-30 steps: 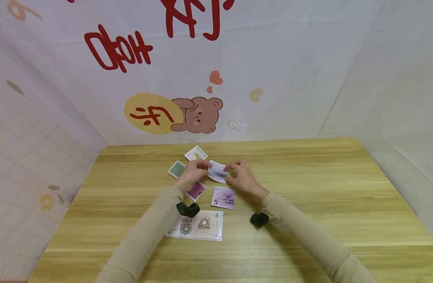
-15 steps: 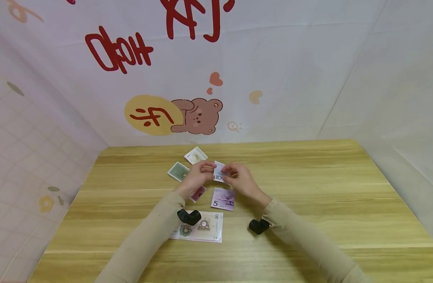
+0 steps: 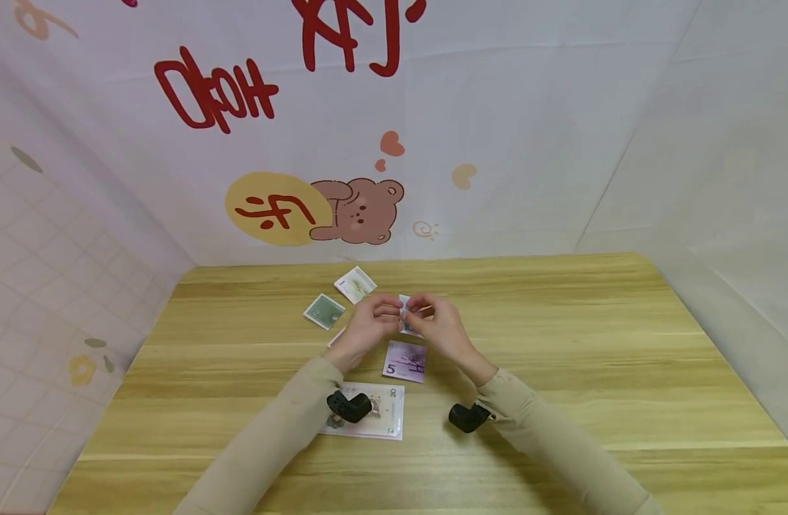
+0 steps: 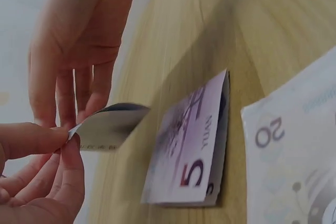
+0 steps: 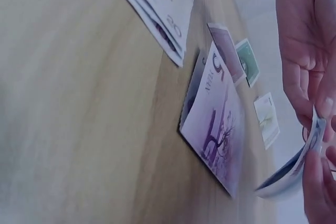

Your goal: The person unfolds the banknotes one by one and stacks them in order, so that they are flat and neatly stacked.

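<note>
Both hands meet over the table's middle around a small folded banknote (image 4: pixel 107 129), pale blue-white, marked 10 in the earlier head views. My left hand (image 3: pixel 371 323) pinches its folded edge between thumb and fingertips. From the other side my right hand (image 3: pixel 440 322) pinches the same note, thumb in front. In the right wrist view the banknote's loose end (image 5: pixel 286 181) bows outward from the fingers. Just in front of the hands lies a purple 5-yuan note (image 3: pixel 403 361), folded, its upper layer lifted slightly off the lower one.
Behind the left hand lie a green folded 2 note (image 3: pixel 325 311) and a pale folded 1 note (image 3: pixel 355 284). A reddish-purple note (image 5: pixel 227 51) is mostly hidden by the left hand in the head view. Several larger 20 notes (image 3: pixel 387 422) lie stacked nearer the person.
The hands have drawn closer together, the left moving rightward. The 10 note, spread between them earlier, now shows as a narrow strip. The notes on the table have stayed put.
</note>
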Demonstrator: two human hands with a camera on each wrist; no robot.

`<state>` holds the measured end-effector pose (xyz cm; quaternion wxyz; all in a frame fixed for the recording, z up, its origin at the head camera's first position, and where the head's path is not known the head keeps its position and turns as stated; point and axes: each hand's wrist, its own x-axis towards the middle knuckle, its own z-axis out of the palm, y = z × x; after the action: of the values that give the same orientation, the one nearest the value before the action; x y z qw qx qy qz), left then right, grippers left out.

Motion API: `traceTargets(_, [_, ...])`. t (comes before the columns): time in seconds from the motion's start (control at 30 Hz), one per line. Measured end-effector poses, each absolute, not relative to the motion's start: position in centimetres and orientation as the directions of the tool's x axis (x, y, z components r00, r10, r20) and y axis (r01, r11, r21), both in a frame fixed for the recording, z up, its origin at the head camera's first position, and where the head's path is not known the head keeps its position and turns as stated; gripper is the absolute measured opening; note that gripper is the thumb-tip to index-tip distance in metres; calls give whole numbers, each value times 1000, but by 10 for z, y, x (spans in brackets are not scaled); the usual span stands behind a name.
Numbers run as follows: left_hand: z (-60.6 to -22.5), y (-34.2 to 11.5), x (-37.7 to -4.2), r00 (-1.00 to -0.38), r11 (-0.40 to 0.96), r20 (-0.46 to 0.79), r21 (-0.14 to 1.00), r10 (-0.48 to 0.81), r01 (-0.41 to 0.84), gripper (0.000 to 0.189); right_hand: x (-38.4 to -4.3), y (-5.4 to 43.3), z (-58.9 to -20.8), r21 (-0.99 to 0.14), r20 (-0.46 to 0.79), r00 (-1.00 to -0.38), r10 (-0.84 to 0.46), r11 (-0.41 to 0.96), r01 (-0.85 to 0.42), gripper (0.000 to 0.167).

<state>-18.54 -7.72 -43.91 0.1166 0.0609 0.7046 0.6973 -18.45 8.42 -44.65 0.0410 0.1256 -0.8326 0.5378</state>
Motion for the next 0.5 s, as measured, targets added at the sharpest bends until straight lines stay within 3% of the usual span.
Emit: traceTargets(0.5, [-431, -70, -176, -951, -28, -101, 993, 293, -114, 39, -177, 94, -444, -918, 186, -971, -148, 326, -226, 27])
